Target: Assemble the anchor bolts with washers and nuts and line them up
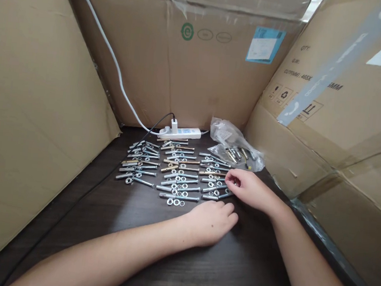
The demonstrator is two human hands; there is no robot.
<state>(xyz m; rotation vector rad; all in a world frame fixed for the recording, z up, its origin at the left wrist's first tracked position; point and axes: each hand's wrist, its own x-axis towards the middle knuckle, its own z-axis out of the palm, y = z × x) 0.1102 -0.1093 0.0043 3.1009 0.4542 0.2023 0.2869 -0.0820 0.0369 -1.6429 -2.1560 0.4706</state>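
Three columns of metal sleeves, bolts, nuts and washers lie in rows on the dark table. My right hand (247, 190) is over the right column, thumb and fingers pinched together beside a gold-coloured bolt (211, 174). Whatever those fingers hold, if anything, is hidden. Below that column rests my left hand (212, 222), its fingers curled and their tips out of sight. Just above the left hand is a short silver sleeve (210, 198). At the bottom of the middle column, a sleeved bolt (179, 197) has several nuts and washers (176, 202) under it.
A clear plastic bag (226, 135) with more metal sleeves lies at the back right. Behind the rows sits a white power strip (179, 133) with a plug and a black cable (97, 183) trailing leftward. Cardboard boxes (203, 81) wall in the back and both sides.
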